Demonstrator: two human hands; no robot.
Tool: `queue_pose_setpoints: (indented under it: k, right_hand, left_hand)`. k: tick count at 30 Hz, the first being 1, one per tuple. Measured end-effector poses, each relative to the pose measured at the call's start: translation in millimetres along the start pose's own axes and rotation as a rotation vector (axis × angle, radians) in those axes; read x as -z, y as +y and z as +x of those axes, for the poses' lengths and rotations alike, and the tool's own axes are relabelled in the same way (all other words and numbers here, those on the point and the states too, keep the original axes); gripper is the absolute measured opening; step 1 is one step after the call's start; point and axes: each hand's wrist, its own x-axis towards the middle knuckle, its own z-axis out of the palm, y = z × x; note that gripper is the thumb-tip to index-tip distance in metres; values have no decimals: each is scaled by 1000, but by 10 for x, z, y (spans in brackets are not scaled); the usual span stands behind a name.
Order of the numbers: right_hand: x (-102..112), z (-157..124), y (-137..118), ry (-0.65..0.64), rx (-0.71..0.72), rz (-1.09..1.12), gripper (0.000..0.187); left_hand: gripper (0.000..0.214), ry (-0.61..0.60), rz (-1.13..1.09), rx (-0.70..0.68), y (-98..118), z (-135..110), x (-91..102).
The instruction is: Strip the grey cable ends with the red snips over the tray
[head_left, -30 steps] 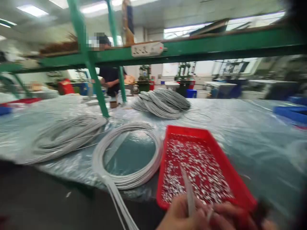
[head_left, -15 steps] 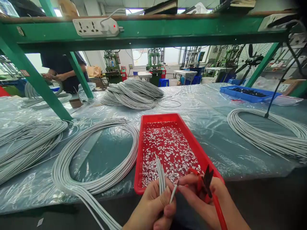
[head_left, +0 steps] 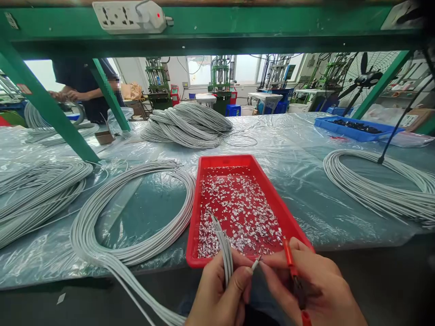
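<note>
My left hand (head_left: 219,294) is closed round a small bundle of grey cable ends (head_left: 222,244) that stick up over the near edge of a red tray (head_left: 288,217). One cable tip (head_left: 255,263) is pinched between my left thumb and the fingertips of my right hand (head_left: 312,285). My right hand also grips red-handled cutters (head_left: 295,276) in its palm. The red tray holds a layer of small silvery scraps (head_left: 238,208). The held cables run down and left to a large grey cable coil (head_left: 102,222) on the plastic-covered table.
More grey coils lie at the far left (head_left: 37,194), the back centre (head_left: 190,127) and the right (head_left: 374,190). A blue tray (head_left: 353,129) sits at the back right. Green frame legs (head_left: 44,104) stand on the table. Another person's hands (head_left: 64,96) work at the back left.
The camera swung right and down, then steadied. My hands drew closer together; the cutters, raised with jaws visible half a second ago, now lie lower in my right palm.
</note>
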Motion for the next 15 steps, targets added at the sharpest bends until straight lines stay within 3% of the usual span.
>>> queue_pose_setpoints:
  k: [4,9,11,15]
  right_hand:
    - [9,9,53,-38,108,-154,31]
    - [-57,39,110,-48,64,-144,22]
    - [-104,25,123,-20,-7,-104,20]
    - [-131,25,93,2,-143,50,21]
  left_hand:
    - [44,76,189,-120,41,-11,-10]
    - [56,110,131,82,68,-8,-48]
    - [53,64,21,91,18,24,-26]
    - [35,-202,-202,13,-136,143,110]
